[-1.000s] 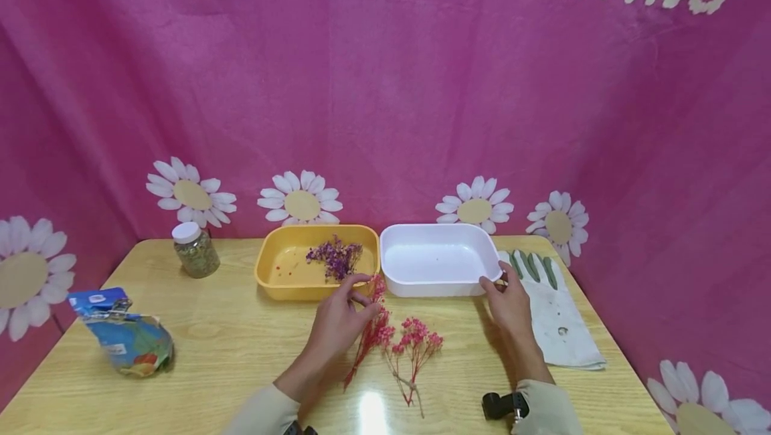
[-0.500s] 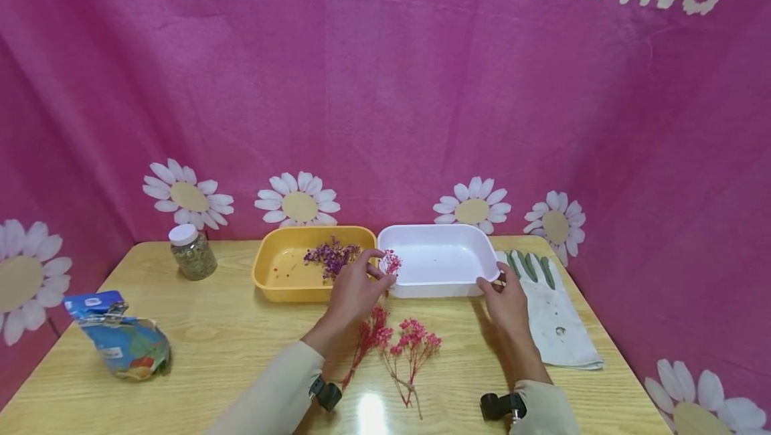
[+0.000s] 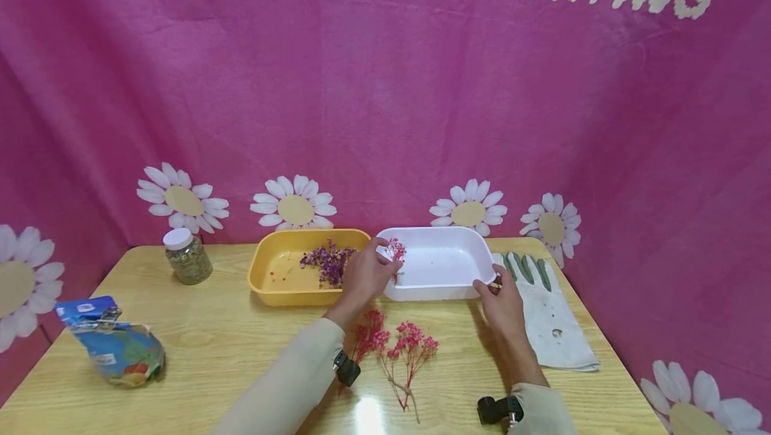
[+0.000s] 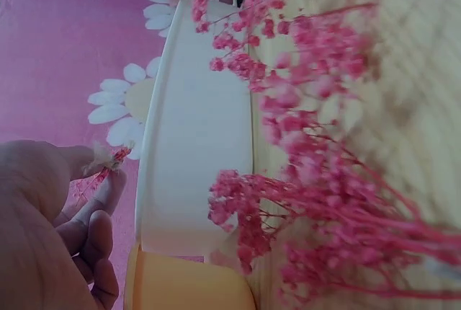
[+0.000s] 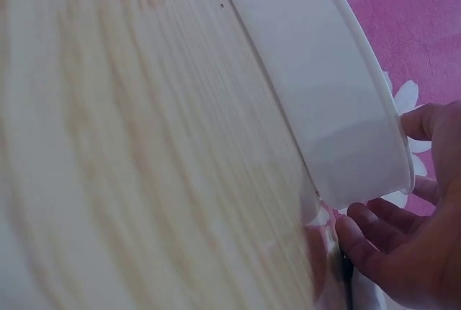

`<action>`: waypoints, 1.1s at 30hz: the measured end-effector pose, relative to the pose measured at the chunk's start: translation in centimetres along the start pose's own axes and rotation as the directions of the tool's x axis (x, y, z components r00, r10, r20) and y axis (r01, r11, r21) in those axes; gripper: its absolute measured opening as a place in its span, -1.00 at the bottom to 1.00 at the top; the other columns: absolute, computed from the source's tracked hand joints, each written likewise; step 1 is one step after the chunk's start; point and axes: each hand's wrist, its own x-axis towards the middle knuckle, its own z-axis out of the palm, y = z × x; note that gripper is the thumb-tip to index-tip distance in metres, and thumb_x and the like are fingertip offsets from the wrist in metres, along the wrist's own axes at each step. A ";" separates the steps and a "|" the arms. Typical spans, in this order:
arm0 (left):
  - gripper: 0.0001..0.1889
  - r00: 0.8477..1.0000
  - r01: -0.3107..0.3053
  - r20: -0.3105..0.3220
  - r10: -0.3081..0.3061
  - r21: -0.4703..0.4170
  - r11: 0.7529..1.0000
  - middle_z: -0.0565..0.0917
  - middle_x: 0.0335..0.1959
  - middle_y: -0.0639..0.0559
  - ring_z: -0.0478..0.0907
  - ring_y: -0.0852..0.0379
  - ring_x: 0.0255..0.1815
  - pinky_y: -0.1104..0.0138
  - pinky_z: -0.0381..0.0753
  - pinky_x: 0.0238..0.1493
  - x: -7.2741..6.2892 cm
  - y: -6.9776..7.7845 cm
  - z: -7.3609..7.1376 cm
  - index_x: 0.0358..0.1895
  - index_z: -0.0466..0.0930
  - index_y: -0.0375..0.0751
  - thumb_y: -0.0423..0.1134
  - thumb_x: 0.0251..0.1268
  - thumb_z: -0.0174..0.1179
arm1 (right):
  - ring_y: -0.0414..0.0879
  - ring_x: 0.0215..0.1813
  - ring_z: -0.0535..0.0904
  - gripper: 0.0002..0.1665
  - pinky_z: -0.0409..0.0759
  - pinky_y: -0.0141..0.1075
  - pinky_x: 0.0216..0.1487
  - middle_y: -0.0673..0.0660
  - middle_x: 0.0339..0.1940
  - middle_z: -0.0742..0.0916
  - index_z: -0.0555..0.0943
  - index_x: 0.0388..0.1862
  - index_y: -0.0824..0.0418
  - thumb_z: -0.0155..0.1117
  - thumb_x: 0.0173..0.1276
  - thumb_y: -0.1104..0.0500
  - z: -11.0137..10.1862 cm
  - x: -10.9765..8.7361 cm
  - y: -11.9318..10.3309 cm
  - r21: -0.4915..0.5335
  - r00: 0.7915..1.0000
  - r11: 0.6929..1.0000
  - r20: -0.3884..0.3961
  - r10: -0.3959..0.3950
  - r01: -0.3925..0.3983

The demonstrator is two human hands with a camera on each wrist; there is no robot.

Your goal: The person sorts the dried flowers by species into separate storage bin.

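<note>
1 yellow tub [image 3: 283,298], 1 white tub [image 3: 434,293] mid-frame. Left hand [image 3: 366,273] pinches 1 pink sprig [image 3: 396,251] over white tub; right hand [image 3: 504,306] grips that tub. 1 jar [image 3: 189,262] at left.

The white basin [image 3: 430,293] is plain, the yellow basin [image 3: 289,298] likewise; the sprigs [image 3: 411,338] are pink, the blossoms [image 3: 328,264] purple. Pale wood grain streaks the desk [image 3: 235,341], and white daisies [image 3: 295,210] with yellow centres pattern the far magenta curtain [image 3: 385,114].
</note>
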 end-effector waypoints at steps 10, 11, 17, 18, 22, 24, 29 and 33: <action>-0.46 0.998 -0.063 0.023 0.063 0.041 0.997 0.77 -0.31 0.13 0.56 0.18 -0.44 0.30 0.47 -0.31 -0.5 -0.3 0.2 0.23 0.46 -0.02 -0.04 0.16 0.34 | 0.20 0.28 0.44 -0.26 0.49 -0.01 0.25 0.35 0.34 0.42 0.11 0.50 0.23 0.09 0.44 0.05 0.2 -0.2 -0.1 0.007 1.000 1.000 0.004 0.007 -0.007; -0.46 0.997 -0.079 0.020 0.079 0.040 0.996 0.77 -0.29 0.13 0.53 0.20 -0.46 0.32 0.46 -0.33 -0.6 -0.4 0.2 0.23 0.46 -0.02 -0.04 0.16 0.34 | 0.20 0.28 0.44 -0.25 0.48 0.00 0.26 0.36 0.35 0.42 0.11 0.50 0.23 0.09 0.44 0.05 0.1 -0.2 0.0 0.007 1.000 1.000 0.005 0.005 -0.005; -0.48 0.988 -0.153 -0.018 0.153 0.020 0.988 0.74 -0.29 0.12 0.47 0.30 -0.52 0.38 0.42 -0.45 -2.1 -0.7 -0.5 0.21 0.47 -0.01 -0.05 0.17 0.33 | 0.21 0.29 0.43 -0.24 0.47 0.01 0.27 0.36 0.37 0.40 0.09 0.51 0.24 0.09 0.45 0.05 0.1 -0.1 0.0 0.005 1.000 1.000 0.009 0.005 -0.005; -0.48 0.988 -0.155 -0.024 0.156 0.013 0.988 0.74 -0.29 0.11 0.48 0.31 -0.51 0.38 0.42 -0.45 -2.5 -0.7 -0.7 0.21 0.48 0.00 -0.05 0.16 0.33 | 0.21 0.29 0.43 -0.24 0.47 0.01 0.27 0.36 0.37 0.40 0.09 0.51 0.23 0.09 0.44 0.05 0.1 -0.1 0.0 0.006 1.000 1.000 0.010 0.007 -0.007; -0.49 0.984 -0.176 -0.032 0.176 -0.009 0.984 0.73 -0.30 0.10 0.49 0.30 -0.48 0.39 0.42 -0.41 -4.0 -0.8 -1.4 0.20 0.49 -0.01 -0.04 0.16 0.33 | 0.20 0.30 0.42 -0.23 0.46 0.01 0.28 0.36 0.37 0.40 0.08 0.52 0.23 0.08 0.45 0.04 0.1 -0.2 -0.1 0.005 1.000 1.000 0.014 0.017 -0.017; -0.49 0.980 -0.198 -0.033 0.197 -0.010 0.980 0.73 -0.30 0.10 0.49 0.27 -0.45 0.39 0.42 -0.39 -4.6 -0.9 -1.6 0.19 0.50 -0.04 -0.04 0.16 0.34 | 0.20 0.30 0.42 -0.23 0.45 0.01 0.29 0.35 0.38 0.40 0.07 0.52 0.23 0.08 0.45 0.04 0.1 -0.3 -0.2 0.007 1.000 1.000 0.015 0.020 -0.020; -0.48 0.976 -0.219 -0.020 0.218 -0.017 0.976 0.71 -0.27 0.13 0.53 0.20 -0.35 0.40 0.42 -0.33 -6.1 -1.3 -2.0 0.20 0.49 -0.06 -0.05 0.16 0.34 | 0.21 0.30 0.42 -0.24 0.45 0.02 0.29 0.36 0.36 0.41 0.07 0.52 0.23 0.07 0.45 0.04 0.0 -0.3 -0.3 0.013 1.000 1.000 0.013 0.013 -0.013; -0.47 0.979 -0.203 -0.006 0.202 -0.027 0.979 0.70 -0.23 0.11 0.58 0.12 -0.31 0.43 0.43 -0.35 -7.1 -1.7 -2.1 0.20 0.49 -0.07 -0.06 0.15 0.35 | 0.22 0.32 0.41 -0.23 0.44 0.03 0.31 0.36 0.37 0.40 0.06 0.52 0.23 0.07 0.46 0.04 0.0 -0.4 -0.3 0.009 1.000 1.000 0.023 0.017 -0.017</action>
